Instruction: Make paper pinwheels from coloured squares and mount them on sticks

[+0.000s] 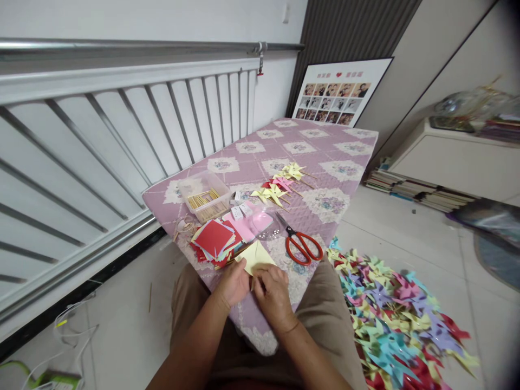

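A pale yellow paper square point(255, 256) with a slit running in from its far edge is held near the front of the table. My left hand point(234, 283) pinches its left side. My right hand point(273, 292) is closed on its near right edge, fingers bent over the paper. Just left of the hands lies a stack of cut paper squares point(214, 238), red on top. Red-handled scissors point(303, 246) rest to the right, blades pointing away. Past the paper are a clear plastic dish point(266, 226) of small bits and pink paper sheets point(244, 225).
A clear box point(204, 196) of thin sticks stands at the table's left, small white boxes point(241, 211) beside it. Several finished paper pinwheels point(280, 187) lie farther back. A large pinwheel heap point(394, 319) covers the floor at right. A radiator point(134, 124) borders the left.
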The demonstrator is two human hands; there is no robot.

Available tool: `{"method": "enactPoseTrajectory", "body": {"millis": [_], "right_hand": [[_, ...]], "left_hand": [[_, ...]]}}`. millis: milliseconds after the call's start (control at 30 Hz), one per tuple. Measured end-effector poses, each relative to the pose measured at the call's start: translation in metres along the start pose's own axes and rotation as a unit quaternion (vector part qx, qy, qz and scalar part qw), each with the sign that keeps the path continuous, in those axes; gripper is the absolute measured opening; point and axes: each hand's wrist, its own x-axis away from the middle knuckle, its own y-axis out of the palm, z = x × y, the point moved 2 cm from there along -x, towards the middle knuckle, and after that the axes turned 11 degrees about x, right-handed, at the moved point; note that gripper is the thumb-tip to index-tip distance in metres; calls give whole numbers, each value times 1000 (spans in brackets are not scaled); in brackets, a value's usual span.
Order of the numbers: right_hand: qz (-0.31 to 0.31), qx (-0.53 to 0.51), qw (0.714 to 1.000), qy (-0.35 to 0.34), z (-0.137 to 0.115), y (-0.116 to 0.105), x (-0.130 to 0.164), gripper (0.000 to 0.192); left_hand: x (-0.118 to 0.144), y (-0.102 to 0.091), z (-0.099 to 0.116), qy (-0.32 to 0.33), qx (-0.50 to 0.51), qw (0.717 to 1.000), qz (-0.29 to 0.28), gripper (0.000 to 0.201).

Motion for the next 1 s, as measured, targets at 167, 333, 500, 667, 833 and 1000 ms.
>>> {"method": "enactPoseTrajectory", "body": {"millis": [167, 333, 500, 667, 833, 1000], "right_hand": [[28, 7, 1000, 9, 4, 2, 2, 16], [53, 1, 998, 19, 11, 6, 2, 15], [61, -14, 997, 32, 15, 7, 1, 18], [49, -37, 997, 39, 17, 7, 2, 19], [40, -43, 998, 29, 18, 7, 1, 13], [33, -38, 999, 4, 16, 9, 1, 13]], "left_hand": [[-1, -1, 1, -1, 18, 999, 26, 30], [-1, -7, 0, -12, 49, 998, 29, 34], [-1, -12, -2, -27, 59, 997, 38, 36], [-2, -15, -3, -42, 59, 997, 25, 40], [-1, -13, -3, -33, 46, 998, 22, 38], [1, -1, -3, 2, 28, 998, 63, 30]]}}
